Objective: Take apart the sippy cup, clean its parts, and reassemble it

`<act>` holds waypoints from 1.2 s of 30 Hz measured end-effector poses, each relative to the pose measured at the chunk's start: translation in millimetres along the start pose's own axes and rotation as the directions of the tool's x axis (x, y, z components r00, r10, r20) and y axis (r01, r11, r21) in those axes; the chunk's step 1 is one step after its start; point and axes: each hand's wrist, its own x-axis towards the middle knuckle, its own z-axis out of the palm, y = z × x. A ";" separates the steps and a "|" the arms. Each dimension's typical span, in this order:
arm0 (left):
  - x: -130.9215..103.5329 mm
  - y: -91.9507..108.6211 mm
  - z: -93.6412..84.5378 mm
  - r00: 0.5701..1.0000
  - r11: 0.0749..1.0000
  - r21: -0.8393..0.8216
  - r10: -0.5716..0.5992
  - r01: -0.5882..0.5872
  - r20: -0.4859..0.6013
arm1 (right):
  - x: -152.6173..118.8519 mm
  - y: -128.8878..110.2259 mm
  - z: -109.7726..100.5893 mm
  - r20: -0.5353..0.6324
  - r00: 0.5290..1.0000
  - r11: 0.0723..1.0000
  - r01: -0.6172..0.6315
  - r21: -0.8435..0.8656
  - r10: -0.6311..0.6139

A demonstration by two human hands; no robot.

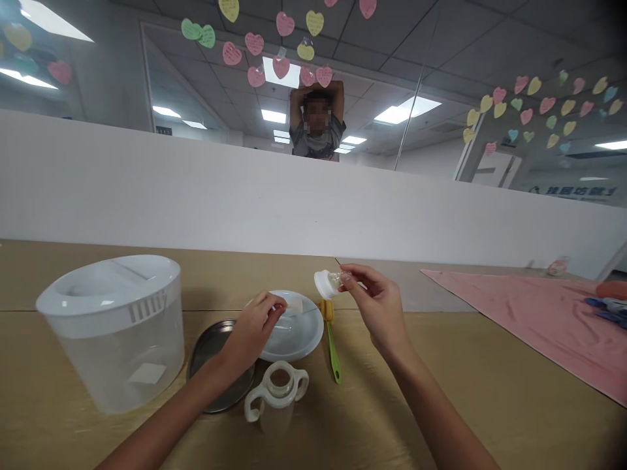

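Note:
My right hand [379, 303] pinches the clear teat of a baby bottle top [325, 284], whose white collar faces left, above the bowl's right edge. My left hand [259, 320] is closed over a white bowl [306, 336], fingertips pinched on a small pale piece [295, 305] that I cannot make out. In front of the bowl stands an open baby bottle [277, 398] with two white handles. A bottle brush [334, 356] with a yellow sponge head and green handle lies right of the bowl. Under my left forearm sits a round metal tray [210, 349], partly hidden.
A large translucent bucket [122, 356] with a white lid stands at the left. A pink cloth [539, 320] covers the table's right side, with blue and red items [610, 303] at its edge. Behind the table, a white wall [274, 202] carries a mirror or glass panel.

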 end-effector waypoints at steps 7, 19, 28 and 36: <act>-3.9 -24.8 22.6 0.980 0.995 0.099 -0.006 -0.015 0.201 | -4.8 4.8 7.3 0.122 0.992 0.999 -0.023 -0.025 0.026; -6.0 -20.3 15.8 0.924 0.996 0.031 -0.090 0.084 0.372 | -10.4 12.7 19.6 0.245 0.962 0.990 -0.093 -0.106 0.117; -0.9 19.3 -21.3 0.954 0.985 -0.143 -0.047 0.093 0.296 | -11.7 18.1 25.3 0.307 0.945 0.990 -0.081 -0.111 0.112; -5.2 45.4 -34.2 0.961 0.995 -0.100 0.023 0.005 0.277 | -17.2 27.9 33.6 0.419 0.907 0.990 0.016 -0.143 0.046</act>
